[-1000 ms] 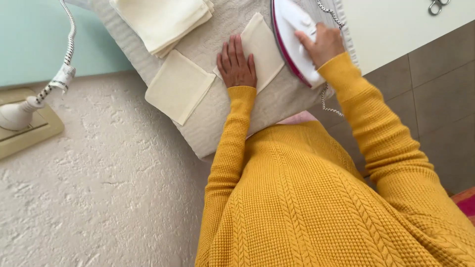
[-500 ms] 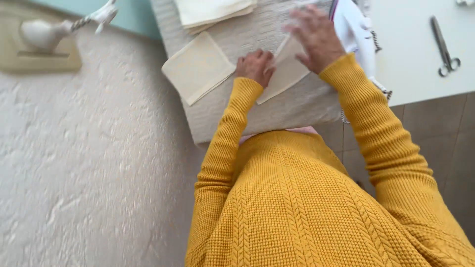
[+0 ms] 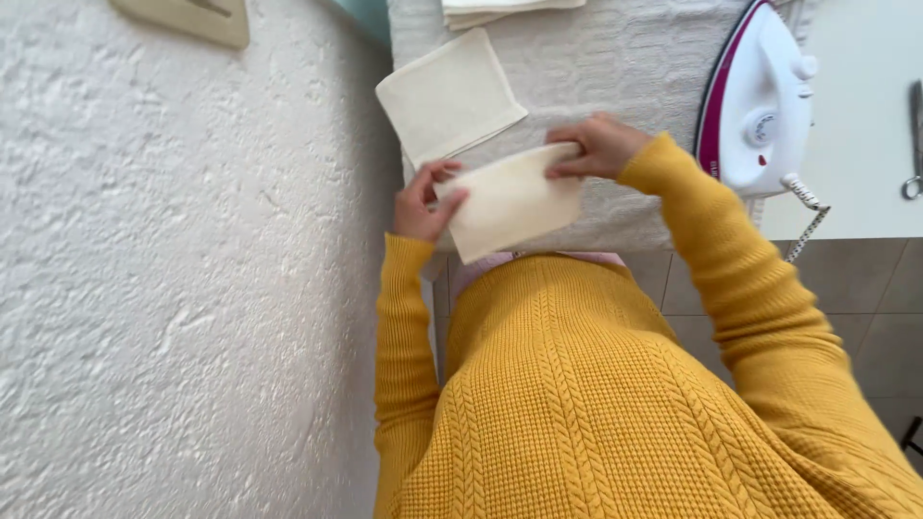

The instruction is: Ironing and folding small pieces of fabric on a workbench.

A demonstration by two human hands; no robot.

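- I saw the left hand (image 3: 423,200) pinching the near-left corner of a cream fabric rectangle (image 3: 510,200), thumb on top and fingers curled under it, so the cloth was gripped and not merely touched.
- The right hand (image 3: 598,146) held the far-right edge of the same piece, fingers closed narrowly along the rim — the two grips together kept the cloth stretched flat between them.
- The rectangle was lifted at the near edge of the padded ironing surface (image 3: 615,67), its lower corner hanging out past the edge towards the yellow knitted sweater (image 3: 596,404); I judged it was held taut like that to keep it smooth.
- A second cream fabric square (image 3: 450,96) lay flat on the pad just beyond the held piece, near it, though I could not tell whether the two touched.
- A stack of folded cream cloths (image 3: 510,8) sat at the far edge of the pad, mostly cut off by the frame.
- The white and magenta iron (image 3: 758,101) rested to the right at the pad's edge, well clear of both hands — neither hand was on it — with its cord (image 3: 806,216) trailing down over the edge.
- Scissors (image 3: 913,144) lay on the white tabletop (image 3: 856,192) at far right, only partly in view.
- A rough white plastered wall (image 3: 173,288) filled the left side.
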